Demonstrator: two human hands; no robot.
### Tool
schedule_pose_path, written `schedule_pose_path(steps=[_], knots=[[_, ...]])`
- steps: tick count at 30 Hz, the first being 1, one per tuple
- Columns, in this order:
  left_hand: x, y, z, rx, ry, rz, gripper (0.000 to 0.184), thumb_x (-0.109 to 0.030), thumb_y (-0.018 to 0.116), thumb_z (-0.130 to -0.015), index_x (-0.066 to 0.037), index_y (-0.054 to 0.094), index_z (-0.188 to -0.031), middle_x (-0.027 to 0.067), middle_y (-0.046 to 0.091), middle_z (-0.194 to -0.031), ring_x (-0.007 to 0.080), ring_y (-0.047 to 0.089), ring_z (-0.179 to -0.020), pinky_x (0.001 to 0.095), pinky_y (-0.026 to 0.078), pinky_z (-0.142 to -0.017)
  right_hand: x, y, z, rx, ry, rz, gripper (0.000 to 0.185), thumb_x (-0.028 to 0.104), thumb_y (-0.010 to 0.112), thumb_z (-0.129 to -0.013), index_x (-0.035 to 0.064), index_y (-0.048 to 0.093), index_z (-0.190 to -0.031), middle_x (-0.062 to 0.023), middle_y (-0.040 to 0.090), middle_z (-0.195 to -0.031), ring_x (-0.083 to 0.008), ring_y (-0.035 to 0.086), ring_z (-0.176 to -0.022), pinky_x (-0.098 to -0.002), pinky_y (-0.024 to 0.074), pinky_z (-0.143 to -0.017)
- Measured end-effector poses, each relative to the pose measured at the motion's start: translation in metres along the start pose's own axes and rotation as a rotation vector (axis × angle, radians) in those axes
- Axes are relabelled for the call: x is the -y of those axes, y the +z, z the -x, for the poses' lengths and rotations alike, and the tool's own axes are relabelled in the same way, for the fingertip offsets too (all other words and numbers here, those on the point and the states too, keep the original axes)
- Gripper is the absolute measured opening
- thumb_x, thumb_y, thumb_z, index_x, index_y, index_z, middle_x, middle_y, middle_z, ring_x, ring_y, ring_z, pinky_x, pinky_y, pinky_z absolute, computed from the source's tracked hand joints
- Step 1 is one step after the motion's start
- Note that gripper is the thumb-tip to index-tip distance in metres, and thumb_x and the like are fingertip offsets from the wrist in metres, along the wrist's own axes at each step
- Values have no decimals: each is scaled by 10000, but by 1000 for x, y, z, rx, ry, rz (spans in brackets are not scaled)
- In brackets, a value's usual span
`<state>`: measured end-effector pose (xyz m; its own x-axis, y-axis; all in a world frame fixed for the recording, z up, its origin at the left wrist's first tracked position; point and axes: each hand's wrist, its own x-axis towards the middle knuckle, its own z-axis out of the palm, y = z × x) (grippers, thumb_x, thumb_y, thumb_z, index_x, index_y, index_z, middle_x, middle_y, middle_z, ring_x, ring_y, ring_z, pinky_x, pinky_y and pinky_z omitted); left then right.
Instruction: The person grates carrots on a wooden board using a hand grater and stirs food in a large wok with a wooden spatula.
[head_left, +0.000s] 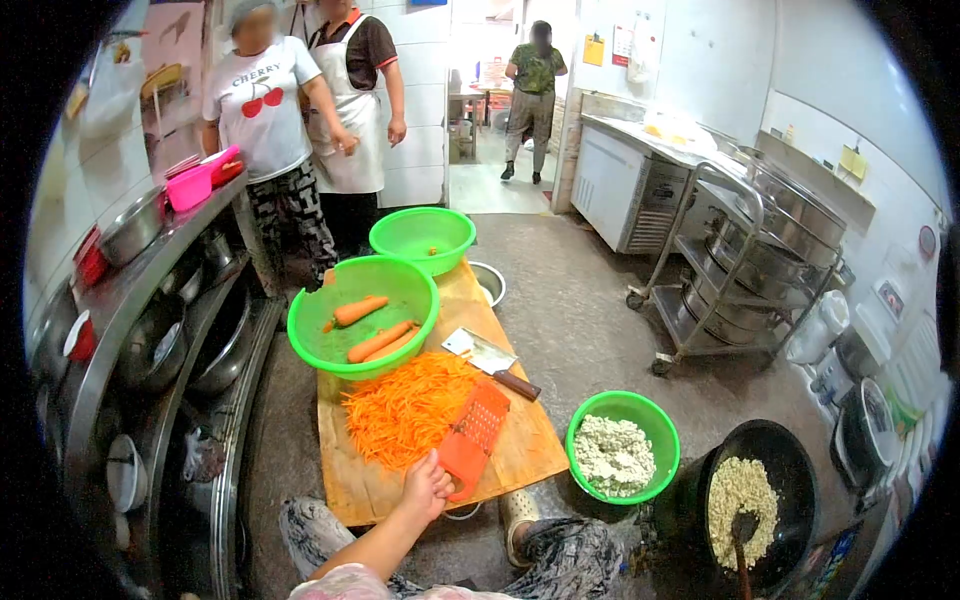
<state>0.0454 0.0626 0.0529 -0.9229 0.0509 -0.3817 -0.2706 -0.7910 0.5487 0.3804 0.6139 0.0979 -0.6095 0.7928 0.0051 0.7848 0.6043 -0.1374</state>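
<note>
My left hand (428, 487) is closed on the near end of an orange grater (474, 437), which lies tilted over the wooden board (525, 455). Beside and partly beneath the grater is a heap of shredded carrot (405, 410). A cleaver (490, 358) with a dark handle rests just beyond it. Behind the heap, a green basin (305, 335) holds several whole carrots (360, 311). Farther back stands another green basin (422, 235) with small orange bits inside. My right hand is outside the view.
A green bowl (673, 455) and a black tub (805, 470) of pale chopped food stand on the floor at right. Metal shelves (150, 300) line the left side. Two people (345, 110) stand beyond the board, another (535, 90) near the doorway. A pot trolley (730, 260) is at right.
</note>
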Motion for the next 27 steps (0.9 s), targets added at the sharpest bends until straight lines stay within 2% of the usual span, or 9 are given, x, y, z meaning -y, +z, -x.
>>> schedule_pose_path(steps=[6,8,10,16,19,23,24,26,27], knots=[[0,0,-6,28,10,13,244,-281,447,-904,-129,372,-729,-44,237,-469,69,230,-372,225,218,-367,81,-150,-11,31,222,249,279,201,576,-769,22,604,-982,-199,603,-921,-362,565,-840,-447,434,-729],[0,8,-4,44,13,-7,247,-280,445,-905,-129,372,-724,-44,239,-469,70,229,-370,225,219,-369,18,-148,-59,-32,129,326,281,-53,521,-697,-19,525,-976,-229,520,-954,-339,540,-860,-379,419,-749],[1,16,-5,71,14,-27,247,-291,443,-904,-133,386,-722,-46,240,-464,71,227,-369,225,217,-368,-18,-159,-78,-388,-68,290,82,12,588,-675,-24,531,-721,-187,506,-752,-291,543,-722,-388,419,-633],[15,38,-9,67,6,-61,247,-274,434,-909,-126,385,-717,-46,245,-471,71,220,-372,226,219,-369,55,-287,-88,90,-18,425,295,243,605,-771,81,590,-1016,-184,575,-1001,-331,547,-939,-416,434,-779],[22,47,-12,56,1,-93,237,-274,431,-911,-120,405,-733,-46,244,-473,72,222,-376,226,218,-368,23,-223,-128,136,-11,491,232,237,609,-768,69,591,-927,-161,569,-906,-297,556,-861,-394,442,-719],[28,62,-18,27,-12,-156,232,-276,423,-913,-112,426,-749,-47,241,-473,75,223,-376,227,214,-367,-56,7,-156,70,-13,675,162,147,611,-730,11,572,-650,-115,535,-634,-215,573,-632,-340,452,-548],[30,63,-21,33,-7,-168,233,-277,422,-914,-111,429,-750,-47,240,-474,75,223,-376,228,212,-366,-7,-2,-112,91,-327,697,199,202,569,-786,26,601,-698,-102,570,-667,-213,591,-623,-327,480,-569],[35,73,-21,1,-5,-203,235,-280,420,-914,-113,430,-749,-48,242,-475,74,222,-376,227,212,-365,-13,107,-115,182,427,172,177,156,511,-853,9,599,-899,-119,585,-775,-263,588,-795,-338,496,-627],[38,78,-22,-16,-2,-215,236,-281,419,-915,-114,430,-748,-48,242,-476,74,221,-376,227,212,-365,47,70,-76,363,165,525,320,119,468,-878,-14,457,-1169,-176,561,-948,-270,575,-854,-351,500,-674]])
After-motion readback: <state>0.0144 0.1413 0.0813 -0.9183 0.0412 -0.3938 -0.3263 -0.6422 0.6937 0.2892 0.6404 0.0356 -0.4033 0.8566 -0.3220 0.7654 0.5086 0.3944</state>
